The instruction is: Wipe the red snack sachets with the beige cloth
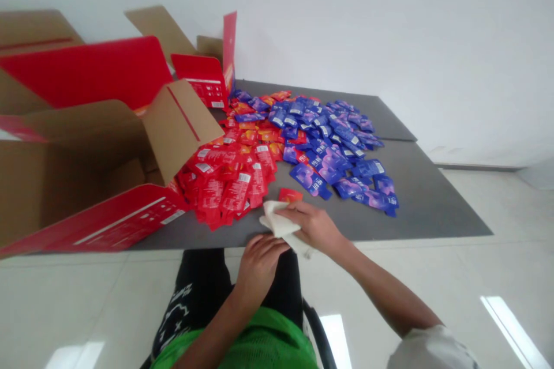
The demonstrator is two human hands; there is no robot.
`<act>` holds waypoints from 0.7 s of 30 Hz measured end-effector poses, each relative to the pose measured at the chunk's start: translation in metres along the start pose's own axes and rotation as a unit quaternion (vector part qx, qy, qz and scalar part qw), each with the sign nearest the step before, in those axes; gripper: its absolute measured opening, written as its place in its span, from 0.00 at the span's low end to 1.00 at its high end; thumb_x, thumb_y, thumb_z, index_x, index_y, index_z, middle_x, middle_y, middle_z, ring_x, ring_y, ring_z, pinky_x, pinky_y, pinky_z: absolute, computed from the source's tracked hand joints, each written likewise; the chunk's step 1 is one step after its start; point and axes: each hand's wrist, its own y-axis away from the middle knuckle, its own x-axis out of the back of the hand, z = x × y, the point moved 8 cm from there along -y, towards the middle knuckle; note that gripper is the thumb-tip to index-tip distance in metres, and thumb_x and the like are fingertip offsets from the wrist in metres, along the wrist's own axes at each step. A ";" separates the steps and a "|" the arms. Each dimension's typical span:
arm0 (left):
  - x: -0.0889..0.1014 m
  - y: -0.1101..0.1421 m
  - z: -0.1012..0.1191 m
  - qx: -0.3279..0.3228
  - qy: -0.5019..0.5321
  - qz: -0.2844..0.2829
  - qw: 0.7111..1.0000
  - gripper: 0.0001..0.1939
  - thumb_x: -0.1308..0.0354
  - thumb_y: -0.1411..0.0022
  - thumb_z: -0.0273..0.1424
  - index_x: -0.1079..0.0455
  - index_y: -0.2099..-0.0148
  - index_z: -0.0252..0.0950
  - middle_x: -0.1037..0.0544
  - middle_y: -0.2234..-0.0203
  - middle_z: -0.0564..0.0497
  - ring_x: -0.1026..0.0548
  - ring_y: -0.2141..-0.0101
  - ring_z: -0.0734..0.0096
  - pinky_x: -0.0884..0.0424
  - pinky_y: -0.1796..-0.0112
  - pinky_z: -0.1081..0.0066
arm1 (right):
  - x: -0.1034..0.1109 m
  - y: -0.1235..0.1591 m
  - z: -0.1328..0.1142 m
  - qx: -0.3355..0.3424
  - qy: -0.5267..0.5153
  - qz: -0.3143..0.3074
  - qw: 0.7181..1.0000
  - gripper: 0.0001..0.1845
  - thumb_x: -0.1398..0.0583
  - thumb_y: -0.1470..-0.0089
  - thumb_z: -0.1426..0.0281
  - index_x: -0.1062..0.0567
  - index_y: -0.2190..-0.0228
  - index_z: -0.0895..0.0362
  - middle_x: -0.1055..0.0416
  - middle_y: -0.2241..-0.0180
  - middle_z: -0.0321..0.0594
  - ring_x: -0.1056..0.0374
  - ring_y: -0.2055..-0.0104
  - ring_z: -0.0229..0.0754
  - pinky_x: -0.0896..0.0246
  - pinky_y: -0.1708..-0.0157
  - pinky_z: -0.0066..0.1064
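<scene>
My right hand (317, 226) is closed on a folded white cloth (279, 220) at the front edge of the grey table. Just left of it, my left hand (259, 256) lies at the table edge with its fingers stretched out, close under the cloth; whether they touch it I cannot tell. Beyond the cloth lies a single orange-red packet (289, 195), partly covered by it. A heap of red packets (229, 184) spreads to the left. To the right and farther back is a heap of blue-purple packets (329, 132).
A large open red carton (130, 222) stands on the table's left side, its flaps spread. A second open red carton (201, 78) is behind it near the white wall (346, 23). The grey table (433, 207) ends in front of my lap.
</scene>
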 end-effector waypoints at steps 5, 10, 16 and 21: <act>0.000 0.000 0.001 -0.004 0.000 -0.003 1.000 0.14 0.48 0.29 0.21 0.24 0.52 0.41 0.16 0.53 0.52 0.20 0.50 0.64 0.29 0.49 0.59 | -0.006 -0.012 0.014 -0.013 -0.001 -0.001 1.000 0.24 0.38 0.40 0.75 0.24 0.43 0.49 0.25 0.48 0.41 0.26 0.49 0.43 0.31 0.51 0.29; -0.002 -0.001 0.002 -0.010 0.001 -0.011 1.000 0.15 0.49 0.29 0.21 0.24 0.52 0.41 0.17 0.51 0.50 0.21 0.48 0.64 0.29 0.48 0.59 | 0.013 -0.047 0.059 -0.077 0.079 0.005 0.994 0.24 0.38 0.41 0.76 0.24 0.43 0.52 0.25 0.49 0.44 0.26 0.52 0.44 0.32 0.55 0.28; -0.001 0.001 0.000 0.000 0.009 -0.008 1.000 0.13 0.48 0.29 0.21 0.24 0.56 0.40 0.17 0.52 0.51 0.20 0.49 0.63 0.30 0.48 0.59 | 0.011 -0.023 0.020 -0.029 0.045 0.017 0.998 0.27 0.39 0.40 0.76 0.27 0.40 0.51 0.27 0.46 0.43 0.27 0.49 0.44 0.32 0.52 0.29; -0.002 0.001 -0.001 0.015 0.004 -0.021 1.000 0.14 0.48 0.30 0.21 0.23 0.56 0.42 0.15 0.57 0.53 0.18 0.55 0.64 0.30 0.49 0.59 | -0.010 -0.005 -0.004 0.011 -0.008 -0.022 1.000 0.23 0.38 0.39 0.74 0.24 0.44 0.49 0.24 0.48 0.40 0.26 0.50 0.42 0.32 0.53 0.28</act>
